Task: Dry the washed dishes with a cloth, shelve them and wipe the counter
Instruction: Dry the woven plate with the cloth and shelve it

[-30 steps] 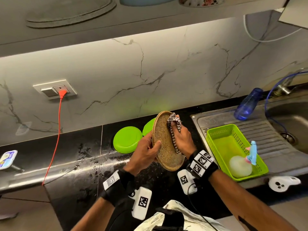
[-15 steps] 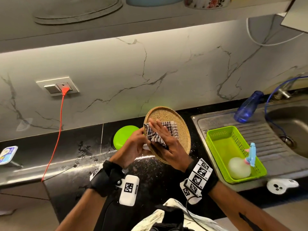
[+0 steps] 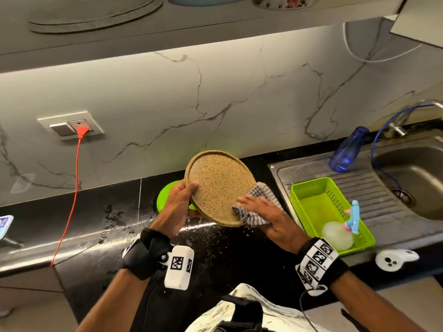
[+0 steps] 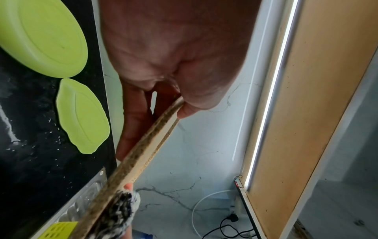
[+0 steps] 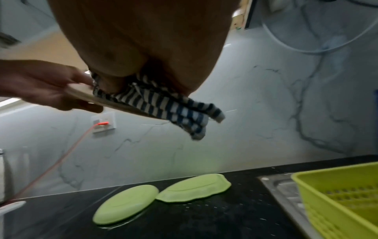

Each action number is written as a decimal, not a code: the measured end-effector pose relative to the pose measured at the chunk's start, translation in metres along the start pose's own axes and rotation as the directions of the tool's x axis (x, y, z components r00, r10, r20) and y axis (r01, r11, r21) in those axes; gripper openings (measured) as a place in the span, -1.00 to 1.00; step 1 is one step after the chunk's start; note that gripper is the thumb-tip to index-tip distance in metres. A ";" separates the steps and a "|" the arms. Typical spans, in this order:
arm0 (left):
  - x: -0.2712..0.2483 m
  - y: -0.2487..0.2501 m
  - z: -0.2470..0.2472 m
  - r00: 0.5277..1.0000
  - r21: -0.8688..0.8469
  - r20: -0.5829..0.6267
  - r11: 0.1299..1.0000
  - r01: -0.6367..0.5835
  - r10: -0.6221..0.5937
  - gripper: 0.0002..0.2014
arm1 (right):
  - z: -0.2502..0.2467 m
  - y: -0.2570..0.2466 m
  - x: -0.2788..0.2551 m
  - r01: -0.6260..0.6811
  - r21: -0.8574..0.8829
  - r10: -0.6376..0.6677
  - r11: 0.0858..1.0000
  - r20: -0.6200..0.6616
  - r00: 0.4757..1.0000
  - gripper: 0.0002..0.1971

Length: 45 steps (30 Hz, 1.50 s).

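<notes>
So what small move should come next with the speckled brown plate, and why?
Probably sweep the checked cloth back across the speckled brown round plate: the right hand presses it only at the lower right rim, while the left hand grips the opposite edge.

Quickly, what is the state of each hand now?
Left hand: grips the speckled plate by its rim.
Right hand: holds the checked cloth against the plate.

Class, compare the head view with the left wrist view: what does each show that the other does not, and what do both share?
Only the head view shows the sink, blue bottle, red cable and the right hand pressing on the checked cloth.

Only the left wrist view shows both green plates whole, round and oval, face down on the counter, and the shelf's light strip.

Both show the left hand gripping the speckled plate by its rim.
</notes>
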<state>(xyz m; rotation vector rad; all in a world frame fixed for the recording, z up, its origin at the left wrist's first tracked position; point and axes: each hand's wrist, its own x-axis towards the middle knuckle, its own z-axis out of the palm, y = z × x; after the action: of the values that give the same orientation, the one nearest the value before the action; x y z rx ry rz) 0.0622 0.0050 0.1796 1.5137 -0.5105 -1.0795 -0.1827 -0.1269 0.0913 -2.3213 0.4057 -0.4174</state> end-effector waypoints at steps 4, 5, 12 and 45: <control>0.001 -0.002 0.002 0.998 -0.041 -0.048 0.998 0.037 -0.039 -0.84 | -0.003 0.012 0.001 -0.128 0.104 0.138 0.986 -0.097 0.986 -0.31; 0.001 -0.001 0.002 0.996 -0.053 -0.072 0.997 0.048 -0.052 -0.84 | 0.000 0.005 0.001 -0.127 0.120 0.139 0.985 -0.101 0.985 -0.36; 0.012 0.012 -0.003 0.971 -0.231 -0.155 0.962 0.144 -0.183 -0.84 | 0.010 -0.035 0.013 0.008 -0.055 -0.020 0.998 -0.222 0.975 -0.33; -0.010 -0.013 0.000 0.999 -0.169 0.032 0.985 -0.019 0.025 -0.63 | -0.053 -0.012 0.046 -0.179 0.695 0.669 0.696 -0.537 0.514 -0.74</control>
<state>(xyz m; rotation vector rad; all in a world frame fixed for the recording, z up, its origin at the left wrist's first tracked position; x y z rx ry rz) 0.0540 0.0163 0.1714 1.3406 -0.4471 -1.1052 -0.1614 -0.1696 0.1442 -1.2476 1.1156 -1.1025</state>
